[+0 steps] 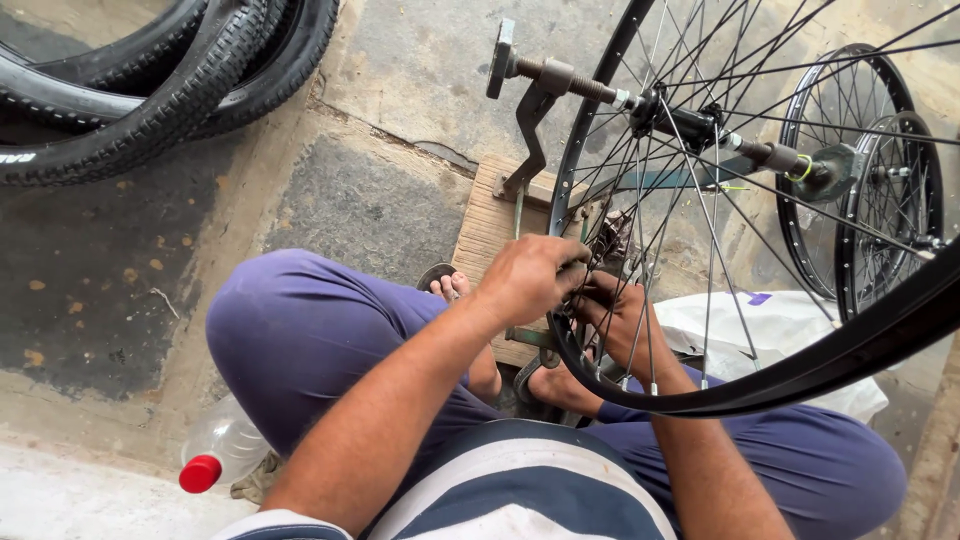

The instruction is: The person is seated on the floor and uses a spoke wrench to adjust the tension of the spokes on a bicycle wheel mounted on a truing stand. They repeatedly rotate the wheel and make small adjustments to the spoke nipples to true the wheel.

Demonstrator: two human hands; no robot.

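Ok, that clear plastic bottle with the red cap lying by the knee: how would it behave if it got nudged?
The bottle lies on its side on flat concrete, so it would probably roll. It looks thin, clear and mostly empty, so likely light and squashy. The red cap seems closed, so a spill looks unlikely.

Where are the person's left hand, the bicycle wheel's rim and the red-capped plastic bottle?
left hand (528,280), head view, back of the hand.
bicycle wheel's rim (800,375), head view, near black edge.
red-capped plastic bottle (228,442), head view, clear body.
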